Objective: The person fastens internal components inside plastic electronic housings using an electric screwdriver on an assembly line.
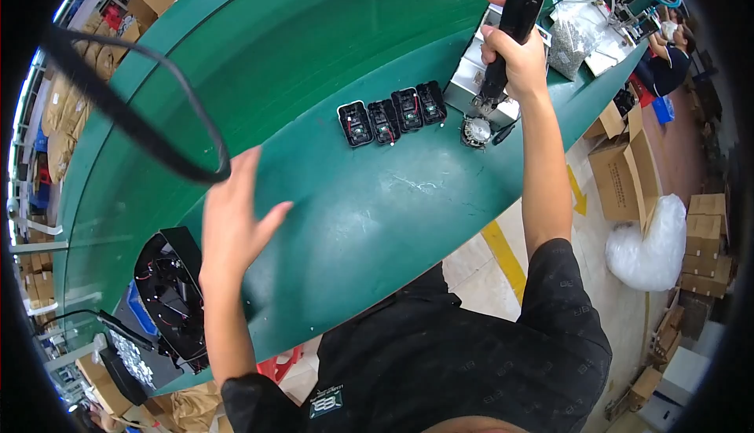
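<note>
**Two hands over a green surface**

Left hand [236, 221], fingers spread and released, hovers above the surface [369, 205] beside an opened black housing [173, 291]. Farther off lie four small black modules [391, 112]. Right hand [514, 60] grips an upright electric screwdriver [514, 20].
</note>
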A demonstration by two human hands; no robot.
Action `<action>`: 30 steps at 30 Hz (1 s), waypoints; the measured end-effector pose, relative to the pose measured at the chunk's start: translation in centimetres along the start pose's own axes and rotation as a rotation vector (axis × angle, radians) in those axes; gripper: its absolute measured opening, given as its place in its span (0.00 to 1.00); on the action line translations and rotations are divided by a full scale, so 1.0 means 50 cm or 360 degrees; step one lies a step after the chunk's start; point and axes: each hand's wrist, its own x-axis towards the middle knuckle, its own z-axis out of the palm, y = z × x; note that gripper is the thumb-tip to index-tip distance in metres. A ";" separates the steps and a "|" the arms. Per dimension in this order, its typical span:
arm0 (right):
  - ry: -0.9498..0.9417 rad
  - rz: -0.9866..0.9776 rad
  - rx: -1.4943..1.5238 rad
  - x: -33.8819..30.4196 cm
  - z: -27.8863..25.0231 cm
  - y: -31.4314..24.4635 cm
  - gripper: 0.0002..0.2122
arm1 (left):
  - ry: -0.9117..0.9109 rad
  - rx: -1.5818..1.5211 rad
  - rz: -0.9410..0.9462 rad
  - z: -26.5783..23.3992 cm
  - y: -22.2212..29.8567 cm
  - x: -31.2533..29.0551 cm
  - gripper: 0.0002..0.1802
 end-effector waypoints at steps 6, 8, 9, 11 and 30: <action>0.0001 0.0036 0.0260 -0.016 0.014 -0.011 0.22 | -0.0051 -0.0231 0.0214 0.152 0.002 0.144 0.55; 0.0038 0.0011 0.0269 -0.035 0.006 -0.033 0.25 | -0.0071 -0.0393 0.0270 0.206 0.001 0.180 0.57; 0.0076 -0.0021 0.0315 -0.044 -0.005 -0.043 0.25 | -0.0087 -0.0557 0.0337 0.228 0.002 0.192 0.59; 0.0092 -0.0066 0.0416 -0.062 -0.023 -0.067 0.26 | -0.0105 -0.0620 0.0302 0.248 0.025 0.202 0.60; -0.0112 -0.0183 0.1280 -0.189 0.104 -0.090 0.28 | -0.0085 -0.0459 0.0229 0.228 0.075 -0.002 0.53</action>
